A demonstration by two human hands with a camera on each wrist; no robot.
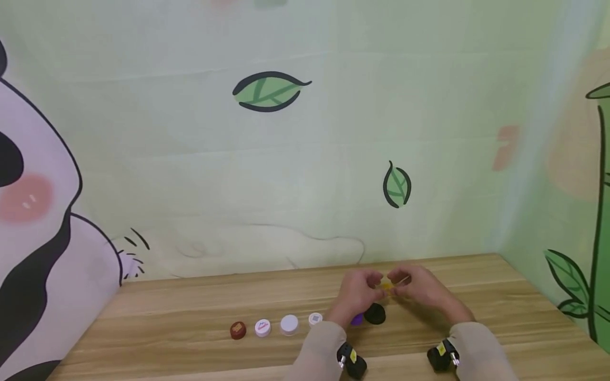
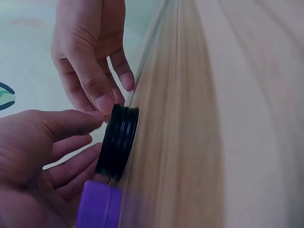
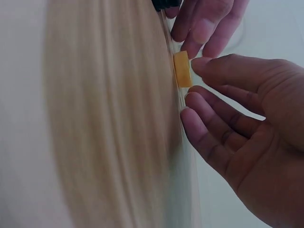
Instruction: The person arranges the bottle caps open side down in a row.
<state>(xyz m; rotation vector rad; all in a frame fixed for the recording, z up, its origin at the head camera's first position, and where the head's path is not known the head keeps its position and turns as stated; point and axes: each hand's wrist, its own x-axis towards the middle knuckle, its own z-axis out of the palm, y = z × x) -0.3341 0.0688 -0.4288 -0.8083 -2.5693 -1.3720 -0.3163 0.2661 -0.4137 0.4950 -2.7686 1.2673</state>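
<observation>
A small yellow cap (image 1: 387, 287) sits on the wooden table between both hands. My left hand (image 1: 356, 293) reaches to its left side, fingers extended and loosely bent. From the right, my right hand (image 1: 421, 286) comes up to the same cap. In the right wrist view the right thumb tip is at the yellow cap's (image 3: 183, 70) edge; whether it touches cannot be told. Below the hands lies a ridged black cap (image 1: 375, 314), and the left wrist view shows it beside a purple cap (image 2: 99, 205). The left forearm partly hides the purple one in the head view.
A row of caps runs leftward on the table (image 1: 181, 307): a white printed one (image 1: 315, 319), a plain white one (image 1: 289, 325), a white one with pink print (image 1: 262, 328) and a dark red one (image 1: 238, 330). A printed cloth backdrop (image 1: 190, 159) rises behind the table.
</observation>
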